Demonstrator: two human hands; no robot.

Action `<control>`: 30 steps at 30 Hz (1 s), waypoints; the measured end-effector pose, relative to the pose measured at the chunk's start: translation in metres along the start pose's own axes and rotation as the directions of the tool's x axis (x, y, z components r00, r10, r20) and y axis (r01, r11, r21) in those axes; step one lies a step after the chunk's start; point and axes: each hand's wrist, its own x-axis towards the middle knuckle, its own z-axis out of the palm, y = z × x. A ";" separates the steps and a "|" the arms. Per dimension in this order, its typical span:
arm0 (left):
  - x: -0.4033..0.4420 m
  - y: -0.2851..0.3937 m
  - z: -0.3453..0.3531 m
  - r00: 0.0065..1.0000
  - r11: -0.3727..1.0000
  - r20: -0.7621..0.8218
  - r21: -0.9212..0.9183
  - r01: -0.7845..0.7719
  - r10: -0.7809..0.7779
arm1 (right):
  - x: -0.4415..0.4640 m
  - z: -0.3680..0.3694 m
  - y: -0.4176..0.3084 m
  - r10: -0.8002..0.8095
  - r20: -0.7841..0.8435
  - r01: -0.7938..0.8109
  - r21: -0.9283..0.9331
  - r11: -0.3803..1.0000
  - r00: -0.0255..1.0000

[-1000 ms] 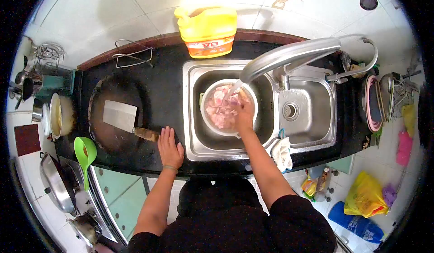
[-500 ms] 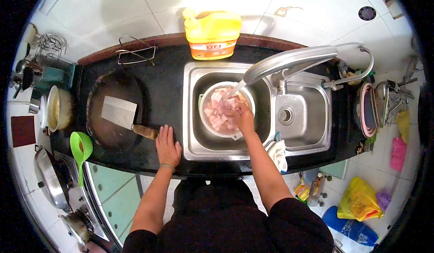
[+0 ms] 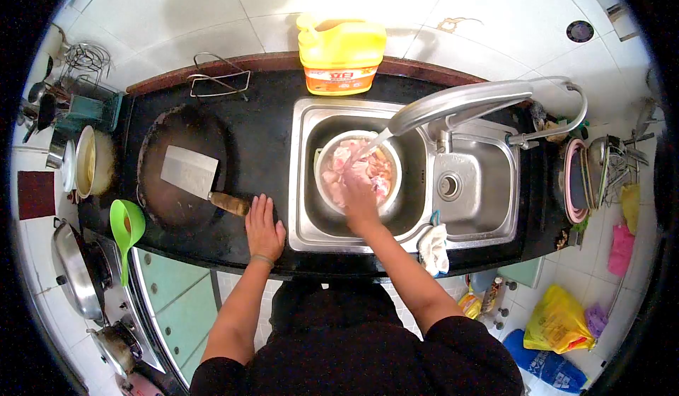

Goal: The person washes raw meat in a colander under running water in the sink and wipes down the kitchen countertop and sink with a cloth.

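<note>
Meat (image 3: 382,182) seems part-rinsed in the bowl (image 3: 398,172); my left hand (image 3: 265,230) lies flat; whether my right hand (image 3: 360,201) grasps any, I can't tell.

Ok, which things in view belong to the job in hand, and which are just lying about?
In the job:
right hand, among the meat pieces
white bowl holding them
running faucet
larger sink basin

Apparently lying about:
cleaver, perhaps needed too
yellow jug
green ladle
white cloth
wire rack
</note>
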 end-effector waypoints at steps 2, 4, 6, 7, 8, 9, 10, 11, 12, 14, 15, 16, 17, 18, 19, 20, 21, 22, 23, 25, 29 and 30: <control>0.000 -0.001 0.001 1.000 1.000 -0.014 0.000 -0.012 0.012 | 0.021 0.000 -0.017 0.015 -0.046 -0.006 0.181 0.984 0.999; 0.000 -0.002 0.002 1.000 1.000 -0.008 -0.003 -0.007 0.007 | 0.046 0.038 -0.016 0.073 -0.197 -0.041 0.163 0.986 0.978; 0.000 -0.003 0.004 1.000 1.000 -0.025 -0.010 -0.019 0.018 | 0.052 0.048 -0.018 0.130 -0.339 -0.082 0.153 0.985 0.932; 0.000 -0.005 0.004 0.999 1.000 -0.022 -0.007 -0.025 0.025 | 0.049 0.052 -0.016 0.119 -0.121 -0.102 0.132 0.986 0.986; 0.000 -0.004 0.003 1.000 1.000 -0.007 0.008 -0.011 0.011 | 0.046 0.051 -0.013 0.108 0.104 -0.119 0.105 0.987 0.989; 0.000 -0.001 0.003 1.000 1.000 0.006 0.018 0.005 -0.006 | 0.040 0.049 -0.007 0.116 0.104 -0.126 0.100 0.987 0.988; 0.000 -0.001 0.002 1.000 1.000 -0.009 0.007 -0.010 0.010 | 0.032 0.046 0.001 0.009 0.145 -0.025 0.110 0.994 0.989; 0.000 0.000 0.001 1.000 1.000 -0.008 0.000 -0.014 0.014 | 0.025 0.042 0.008 -0.099 0.184 0.076 0.126 0.989 0.978; 0.001 0.000 0.002 1.000 1.000 0.001 0.003 -0.006 0.006 | 0.019 0.037 0.013 -0.095 0.183 0.074 0.120 0.990 0.979; 0.001 -0.002 0.003 1.000 1.000 -0.007 0.010 -0.009 0.009 | 0.000 0.026 0.025 0.095 0.345 -0.201 0.284 0.938 0.934; -0.002 0.000 0.003 1.000 1.000 -0.002 0.007 -0.002 0.002 | -0.007 0.031 0.040 -0.168 -0.131 0.182 0.111 0.977 0.977; -0.001 -0.001 0.002 1.000 1.000 -0.004 -0.001 -0.008 0.008 | -0.009 0.038 0.051 0.031 -0.001 -0.029 0.322 0.946 1.000; 0.001 -0.001 0.001 1.000 1.000 -0.006 -0.007 -0.017 0.017 | -0.008 0.028 0.047 0.117 0.080 -0.140 0.415 0.899 0.990; 0.000 -0.002 0.000 1.000 1.000 -0.006 -0.004 -0.024 0.023 | -0.006 0.017 0.043 0.202 0.159 -0.255 0.491 0.833 0.966; 0.000 -0.003 0.002 1.000 1.000 -0.005 -0.004 -0.020 0.019 | -0.005 0.014 0.041 0.269 0.144 -0.305 0.404 0.863 0.952; 0.000 -0.003 0.003 1.000 1.000 -0.002 -0.006 -0.012 0.012 | -0.005 0.011 0.041 0.334 0.127 -0.358 0.311 0.881 0.934; 0.002 -0.002 0.003 1.000 1.000 0.000 -0.009 -0.012 0.012 | -0.006 -0.007 0.037 0.337 0.128 -0.360 0.309 0.880 0.933; 0.001 -0.002 0.003 1.000 1.000 -0.004 0.002 -0.011 0.011 | -0.009 -0.027 0.037 0.357 0.096 -0.370 0.203 0.907 0.929; 0.000 -0.001 0.002 1.000 1.000 -0.005 0.013 -0.008 0.008 | -0.014 -0.040 0.037 0.374 0.065 -0.379 0.095 0.921 0.925; 0.000 -0.001 0.003 1.000 1.000 0.001 0.004 -0.014 0.014 | -0.022 0.015 0.069 0.319 -0.289 -0.289 0.140 0.947 0.903; -0.001 -0.002 0.005 1.000 0.999 -0.001 0.021 -0.027 0.027 | -0.012 0.019 0.063 0.118 -0.051 -0.128 -0.344 0.930 0.992; -0.001 -0.002 0.005 1.000 0.999 -0.005 0.028 -0.029 0.029 | -0.006 -0.012 0.044 0.251 0.108 -0.223 -0.220 0.950 0.962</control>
